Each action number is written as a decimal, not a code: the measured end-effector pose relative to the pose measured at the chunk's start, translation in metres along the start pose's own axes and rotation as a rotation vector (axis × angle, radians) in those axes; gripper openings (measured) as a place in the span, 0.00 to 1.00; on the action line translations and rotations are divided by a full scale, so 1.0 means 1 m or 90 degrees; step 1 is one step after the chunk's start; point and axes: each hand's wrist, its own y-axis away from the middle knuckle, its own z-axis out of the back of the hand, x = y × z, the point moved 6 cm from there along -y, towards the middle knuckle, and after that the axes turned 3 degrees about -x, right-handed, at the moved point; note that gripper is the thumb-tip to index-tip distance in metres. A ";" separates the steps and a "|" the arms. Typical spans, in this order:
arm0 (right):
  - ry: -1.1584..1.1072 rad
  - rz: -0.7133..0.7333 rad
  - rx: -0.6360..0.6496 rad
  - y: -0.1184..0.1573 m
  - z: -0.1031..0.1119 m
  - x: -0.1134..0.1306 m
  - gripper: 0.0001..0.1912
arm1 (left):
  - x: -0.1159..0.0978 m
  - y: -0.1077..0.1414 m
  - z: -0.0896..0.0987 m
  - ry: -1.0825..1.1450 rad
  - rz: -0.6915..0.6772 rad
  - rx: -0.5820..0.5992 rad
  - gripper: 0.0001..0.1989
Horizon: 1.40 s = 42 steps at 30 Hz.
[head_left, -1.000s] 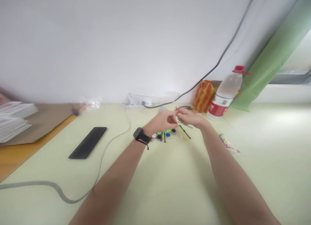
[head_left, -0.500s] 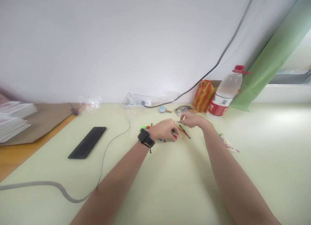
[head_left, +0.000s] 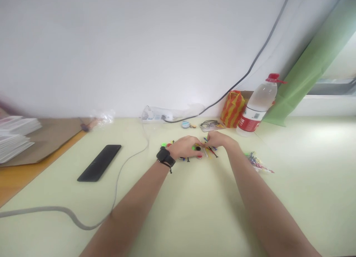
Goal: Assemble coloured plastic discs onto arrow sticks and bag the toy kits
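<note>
My left hand (head_left: 185, 147), a black watch (head_left: 165, 157) on its wrist, curves palm-down over a cluster of small coloured plastic pieces. Its thumb and forefinger are apart, with a small black round piece (head_left: 198, 148) visible in the gap. My right hand (head_left: 218, 139) meets the left fingertips from the other side, its own fingertips pinched together. Whatever they hold is too small to make out. Thin coloured plastic sticks (head_left: 211, 152) lie just below the right fingers. A bright green round piece (head_left: 164, 144) shows beyond the left wrist; the left hand hides part of the cluster.
More coloured sticks (head_left: 258, 163) lie beside my right forearm. A water bottle (head_left: 253, 118) and a striped bag (head_left: 233, 109) stand at the back right. A black flat slab (head_left: 100, 163) and a grey cable (head_left: 118, 183) lie left; stacked white cards (head_left: 15, 138) sit farther left.
My right hand has moved slightly left and nearer, bringing its fingertips to the left hand's. The left thumb and forefinger have spread, showing green and black pieces between them.
</note>
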 end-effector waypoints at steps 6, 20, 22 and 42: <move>-0.063 -0.038 0.058 0.006 -0.008 0.009 0.11 | -0.004 -0.002 0.000 0.005 -0.012 0.004 0.15; -0.173 -0.016 0.159 0.023 -0.015 0.035 0.04 | -0.006 0.002 0.013 0.021 0.009 0.008 0.14; -0.185 -0.010 0.160 0.025 -0.015 0.039 0.04 | -0.002 0.005 0.019 0.032 0.015 0.001 0.16; -0.200 -0.008 0.163 0.021 -0.015 0.032 0.04 | 0.011 0.005 0.015 0.037 0.090 0.011 0.14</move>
